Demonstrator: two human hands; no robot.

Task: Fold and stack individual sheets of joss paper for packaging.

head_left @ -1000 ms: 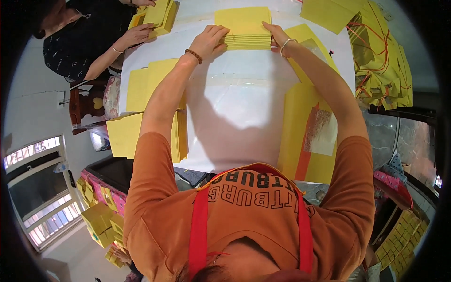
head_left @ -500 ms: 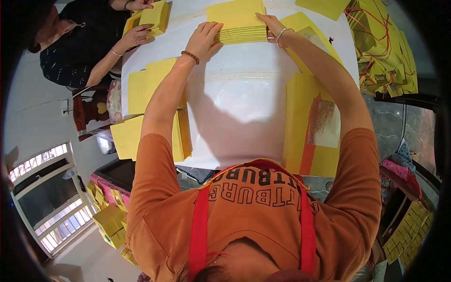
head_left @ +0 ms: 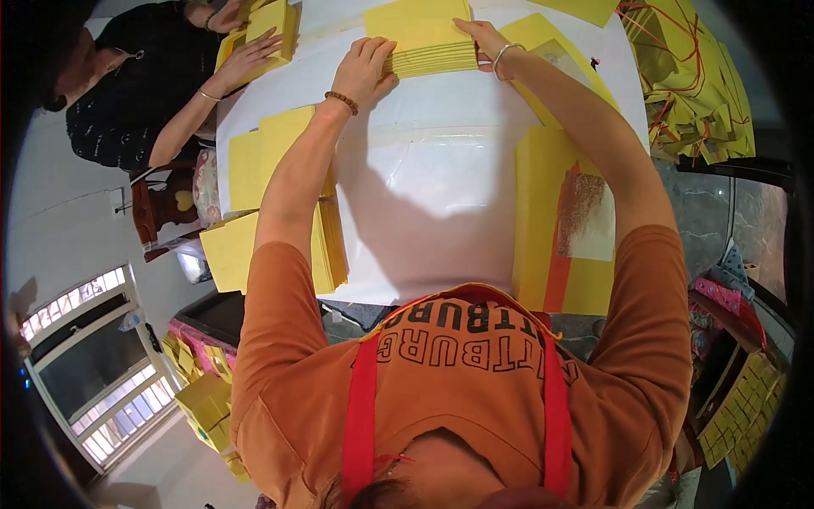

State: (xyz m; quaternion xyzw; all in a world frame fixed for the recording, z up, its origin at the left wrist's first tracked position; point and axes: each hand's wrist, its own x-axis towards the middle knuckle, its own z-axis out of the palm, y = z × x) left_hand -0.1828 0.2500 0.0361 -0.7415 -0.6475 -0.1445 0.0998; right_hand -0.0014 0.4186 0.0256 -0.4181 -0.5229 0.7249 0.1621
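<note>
A stack of folded yellow card pieces lies at the far middle of the table, its layered edges facing me. My left hand closes on the stack's left end, the fingers curled over the edge. On the right end, my right hand grips with its fingers along the side and one on top. Both arms reach forward over the white table. Parts of the fingers behind the stack are hidden.
Yellow card stacks stand left, partly behind my arm. At right lies another yellow stack with an orange strip and a brown-smeared sheet. Red-corded yellow bundles sit far right. Across at upper left, a co-worker's hands handle a yellow box.
My hands stay on the stack, which sits slightly turned, its right side a little higher. The co-worker's nearer hand now lies across the yellow box.
</note>
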